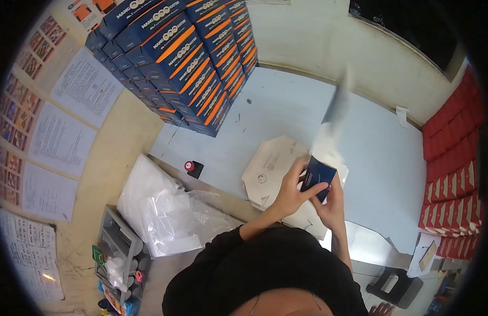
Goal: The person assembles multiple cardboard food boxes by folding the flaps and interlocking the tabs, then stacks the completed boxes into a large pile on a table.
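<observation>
Both my hands hold a dark blue and white cardboard box blank (319,175), partly folded, above the table. My left hand (295,190) grips its left side, with the thumb across the dark blue near end. Against the right side of that end, my right hand (332,206) is closed with its thumb on the front. The blank's far part stretches up and away, smeared by motion. Beneath my hands lie flat off-white cardboard blanks (270,166) with small dark print, partly covered by my arms.
Dark blue and orange boxes (186,63) are stacked high at the back left of the pale blue table (386,152). Red boxes (449,152) stand along the right. A red-topped stamp (189,166), clear plastic bags (170,216) and a grey bin (117,237) are left. A black stool (396,287) stands lower right.
</observation>
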`<state>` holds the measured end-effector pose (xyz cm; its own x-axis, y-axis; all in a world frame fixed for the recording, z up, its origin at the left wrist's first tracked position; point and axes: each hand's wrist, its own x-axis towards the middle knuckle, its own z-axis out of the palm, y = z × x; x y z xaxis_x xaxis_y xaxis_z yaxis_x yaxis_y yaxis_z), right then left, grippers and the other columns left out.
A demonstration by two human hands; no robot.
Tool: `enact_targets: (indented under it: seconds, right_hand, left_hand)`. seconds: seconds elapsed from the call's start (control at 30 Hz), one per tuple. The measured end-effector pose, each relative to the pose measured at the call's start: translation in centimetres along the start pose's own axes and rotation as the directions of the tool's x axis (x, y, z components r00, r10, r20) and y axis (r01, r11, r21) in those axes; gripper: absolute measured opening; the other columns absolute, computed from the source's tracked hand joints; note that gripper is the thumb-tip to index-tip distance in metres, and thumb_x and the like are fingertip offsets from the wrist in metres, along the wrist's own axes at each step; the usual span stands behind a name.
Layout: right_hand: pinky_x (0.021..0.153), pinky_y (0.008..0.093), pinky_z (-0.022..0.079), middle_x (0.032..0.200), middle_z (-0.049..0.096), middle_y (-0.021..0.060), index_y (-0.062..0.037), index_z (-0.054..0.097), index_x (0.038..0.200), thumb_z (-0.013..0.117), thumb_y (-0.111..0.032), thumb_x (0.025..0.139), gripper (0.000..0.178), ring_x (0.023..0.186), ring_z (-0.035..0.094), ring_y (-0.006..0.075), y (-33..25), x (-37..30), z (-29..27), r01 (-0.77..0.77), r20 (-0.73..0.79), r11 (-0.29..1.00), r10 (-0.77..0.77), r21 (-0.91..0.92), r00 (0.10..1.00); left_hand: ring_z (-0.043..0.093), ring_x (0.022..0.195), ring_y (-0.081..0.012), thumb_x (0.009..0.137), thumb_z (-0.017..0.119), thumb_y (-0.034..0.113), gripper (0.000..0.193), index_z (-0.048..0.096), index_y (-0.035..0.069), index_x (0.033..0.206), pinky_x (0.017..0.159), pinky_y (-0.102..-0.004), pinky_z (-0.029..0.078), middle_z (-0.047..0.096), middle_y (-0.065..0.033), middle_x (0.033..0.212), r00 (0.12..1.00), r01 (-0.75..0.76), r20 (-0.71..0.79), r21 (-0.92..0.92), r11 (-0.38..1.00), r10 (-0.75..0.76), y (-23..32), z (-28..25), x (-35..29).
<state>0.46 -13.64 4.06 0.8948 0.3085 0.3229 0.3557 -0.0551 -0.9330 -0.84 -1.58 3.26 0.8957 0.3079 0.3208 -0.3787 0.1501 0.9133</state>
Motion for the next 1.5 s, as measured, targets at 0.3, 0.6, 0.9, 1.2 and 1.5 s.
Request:
enact_targets:
  seconds: [0.3,0.6,0.9,1.2,1.5]
  right_hand:
    - [0.093,0.0336,0.043,0.112,0.057,0.0145,0.0039,0.042,0.127,0.063,-0.017,0.084,0.052,0.103,0.056,0.0235,-0.4,-0.9,-3.7,-0.023,-0.311,0.872,0.199,0.489,0.929]
    - [0.097,0.0383,0.041,0.127,0.045,0.0172,0.0006,0.041,0.128,0.066,0.003,0.074,0.060,0.115,0.049,0.0259,-1.7,-0.7,-6.3,-0.001,-0.122,0.750,0.109,0.662,0.986]
    - [0.080,0.0279,0.049,0.105,0.056,0.0075,-0.0015,0.054,0.115,0.064,0.001,0.081,0.036,0.095,0.058,0.0165,3.0,-1.7,-4.2,-0.422,0.158,0.864,0.393,0.275,0.906]
    - [0.082,0.0303,0.045,0.098,0.057,0.0074,-0.0021,0.053,0.114,0.075,-0.023,0.076,0.049,0.095,0.056,0.0176,-4.0,0.6,-2.0,-0.422,0.437,0.901,0.343,0.097,0.831]
    - [0.066,0.0306,0.045,0.076,0.057,0.0100,0.0020,0.058,0.105,0.066,-0.015,0.083,0.029,0.066,0.056,0.0258,-1.0,0.1,-3.8,-0.062,0.189,0.827,0.200,-0.558,0.961]
  left_hand:
    - [0.051,0.069,-0.0176,0.055,0.080,0.007,0.051,0.068,0.008,0.104,0.064,-0.0277,0.044,0.064,-0.0024,0.095,0.725,-0.683,0.471,0.580,0.444,0.501,1.6,-3.0,1.4]
    - [0.045,0.124,-0.0330,0.064,0.074,-0.002,0.052,0.058,0.004,0.113,0.105,-0.0472,0.034,0.055,-0.0123,0.122,0.672,-0.721,0.575,0.363,0.590,0.468,1.2,-2.9,2.3]
    - [0.043,0.123,-0.0423,0.072,0.072,-0.002,0.052,0.041,0.003,0.113,0.101,-0.0482,0.037,0.047,-0.0300,0.127,0.726,-0.658,0.360,0.118,0.743,0.586,1.8,-3.8,1.6]
    - [0.021,0.136,-0.0367,0.064,0.078,0.013,0.080,0.029,0.007,0.127,0.108,-0.0421,0.020,0.019,-0.0308,0.143,0.811,-0.353,0.456,-0.119,0.928,0.367,2.1,-2.0,0.1]
    - [0.025,0.131,-0.0310,0.071,0.075,0.009,0.083,0.022,0.011,0.135,0.095,-0.0439,0.043,0.025,-0.0174,0.141,0.947,0.187,-0.148,-0.467,0.865,-0.285,2.2,-6.0,3.5]
